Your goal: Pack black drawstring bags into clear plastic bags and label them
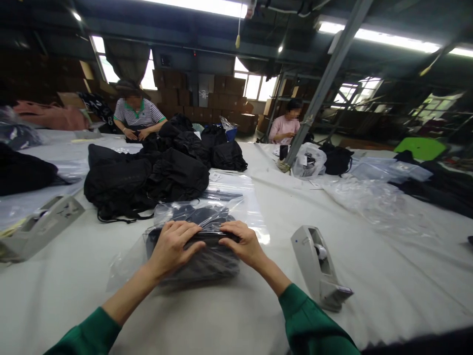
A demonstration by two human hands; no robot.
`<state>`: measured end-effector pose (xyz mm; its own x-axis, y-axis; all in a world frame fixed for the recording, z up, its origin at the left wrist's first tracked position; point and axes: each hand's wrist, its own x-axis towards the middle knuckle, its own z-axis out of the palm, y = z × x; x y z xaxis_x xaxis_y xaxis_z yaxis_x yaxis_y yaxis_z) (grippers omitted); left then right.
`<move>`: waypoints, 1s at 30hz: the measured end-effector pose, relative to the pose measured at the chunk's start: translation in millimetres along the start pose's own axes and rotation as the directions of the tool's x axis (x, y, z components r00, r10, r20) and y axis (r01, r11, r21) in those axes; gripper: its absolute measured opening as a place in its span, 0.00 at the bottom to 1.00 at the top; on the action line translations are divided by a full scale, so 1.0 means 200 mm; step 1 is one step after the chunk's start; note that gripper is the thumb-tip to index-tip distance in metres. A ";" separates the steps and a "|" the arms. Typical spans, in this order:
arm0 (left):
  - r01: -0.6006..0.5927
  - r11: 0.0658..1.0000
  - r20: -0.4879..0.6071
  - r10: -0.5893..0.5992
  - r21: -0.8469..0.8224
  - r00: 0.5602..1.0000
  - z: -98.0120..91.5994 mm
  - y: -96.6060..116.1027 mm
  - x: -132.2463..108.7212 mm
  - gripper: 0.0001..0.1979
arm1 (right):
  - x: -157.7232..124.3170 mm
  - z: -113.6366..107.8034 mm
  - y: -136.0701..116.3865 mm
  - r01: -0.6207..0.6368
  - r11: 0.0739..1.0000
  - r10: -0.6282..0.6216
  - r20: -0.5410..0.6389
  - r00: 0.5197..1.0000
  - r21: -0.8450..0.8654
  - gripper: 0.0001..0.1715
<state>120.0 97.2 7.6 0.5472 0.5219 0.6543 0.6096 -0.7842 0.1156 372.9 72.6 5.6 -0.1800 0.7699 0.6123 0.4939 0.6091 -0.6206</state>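
Note:
In front of me on the white-covered table lies a clear plastic bag [210, 271] with a dark, folded cloth item inside. My left hand [175, 245] grips the bag's upper fold from the left, fingers over the top and thumb on the near side. On the right, my right hand [242, 241] pinches the same fold between fingers and thumb. The bag's loose film spreads out to the left and beyond my hands. Just behind it lie flat clear plastic bags [254, 212].
Black drawstring bags [148, 177] are heaped behind to the left. Tape dispensers stand at right [320, 266] and left [42, 227]. A slanted metal post [321, 88] rises from the table's far side. Two people [138, 116] [284, 125] sit across. Crumpled plastic [377, 202] lies right.

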 end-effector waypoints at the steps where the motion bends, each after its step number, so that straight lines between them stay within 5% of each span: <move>1: 0.017 1.000 -0.040 -0.017 0.002 0.999 0.01 0.00 0.00 0.11 | 0.00 0.00 0.00 -0.025 0.999 0.024 0.014 1.000 0.034 0.13; 6: 0.017 1.000 -0.090 -0.017 -0.009 0.996 0.03 -0.02 -0.01 0.10 | 0.01 -0.11 -0.09 -0.148 0.980 0.144 0.040 0.989 0.133 0.08; 10: 0.016 1.000 -0.080 -0.017 -0.010 0.997 0.04 -0.04 -0.04 0.10 | -0.16 -0.49 -0.14 -0.276 0.961 0.269 -0.180 0.946 -0.014 0.12; 12: 0.003 1.000 -0.083 -0.004 -0.018 0.997 0.05 -0.07 -0.06 0.11 | -0.35 -0.75 -0.16 -0.440 0.895 0.383 -0.375 0.844 -0.076 0.17; 15: 0.006 1.000 -0.108 -0.006 -0.003 0.994 0.10 -0.10 -0.09 0.12 | -0.67 -1.04 -0.19 -0.688 0.721 0.508 -0.614 0.605 -0.081 0.28; 17: 0.020 1.000 -0.126 -0.018 0.014 0.992 0.12 -0.12 -0.10 0.13 | -0.86 -1.12 -0.22 -0.748 0.660 0.541 -0.644 0.541 -0.073 0.31; 19: 0.018 1.000 -0.126 -0.015 0.023 0.992 0.11 -0.11 -0.09 0.12 | -0.98 -1.09 -0.24 -0.759 0.649 0.570 -0.624 0.534 -0.057 0.30; 22: -0.011 1.000 -0.105 0.013 0.019 0.994 0.08 -0.09 -0.08 0.11 | -1.01 -0.91 -0.23 -0.744 0.668 0.644 -0.520 0.561 0.026 0.27; 28: -0.009 0.999 -0.101 0.014 0.050 0.995 0.06 -0.06 -0.05 0.10 | -0.72 -0.34 -0.15 -0.595 0.789 0.615 -0.207 0.761 0.154 0.39; 30: -0.010 0.999 -0.101 0.014 0.047 0.995 0.06 -0.06 -0.05 0.09 | -0.62 -0.20 -0.11 -0.562 0.804 0.589 -0.130 0.798 0.197 0.31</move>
<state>113.9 105.5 -8.7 0.4950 0.4740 0.7282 0.6305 -0.7726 0.0743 418.3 -44.9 -36.6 0.2582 0.9479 0.1865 0.3306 0.0947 -0.9390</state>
